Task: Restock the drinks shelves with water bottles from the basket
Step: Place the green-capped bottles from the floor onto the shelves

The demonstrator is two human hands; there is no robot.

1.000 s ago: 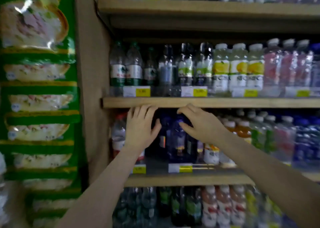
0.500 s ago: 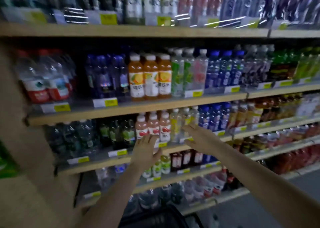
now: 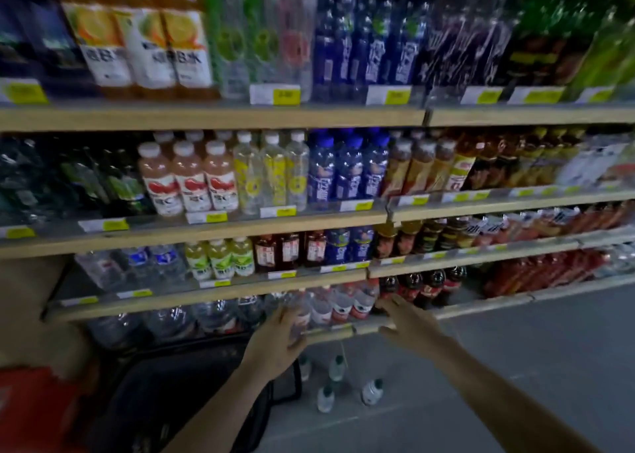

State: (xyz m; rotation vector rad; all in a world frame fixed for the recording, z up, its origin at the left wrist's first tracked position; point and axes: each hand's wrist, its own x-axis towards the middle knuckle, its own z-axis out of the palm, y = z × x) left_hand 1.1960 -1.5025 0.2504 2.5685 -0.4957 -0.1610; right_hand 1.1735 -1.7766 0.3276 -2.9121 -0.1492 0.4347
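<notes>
I have both arms stretched down toward the lowest shelf (image 3: 347, 330), and the view is blurred, so I judge cautiously. My left hand (image 3: 275, 342) is spread with fingers apart, right at a clear bottle (image 3: 298, 315) on the front edge of that shelf; I cannot tell whether it touches it, but it is not closed around anything. My right hand (image 3: 409, 325) is also open and empty, palm down, just beside the red-labelled water bottles (image 3: 343, 306) and the dark cola bottles (image 3: 415, 289). The black basket (image 3: 178, 384) sits on the floor below my left arm, and its contents are too dark to make out. Four small water bottles (image 3: 338, 382) stand loose on the floor between the basket and the shelf. The main risk I see is knocking: an open hand sweeping along the packed front row could tip a bottle off the edge, and it would fall onto the upright ones below and scatter them. Those floor bottles are also easy to kick or clip with a forearm when I reach for the basket. Low light and motion make me likely to misjudge depth and shove a row backward
</notes>
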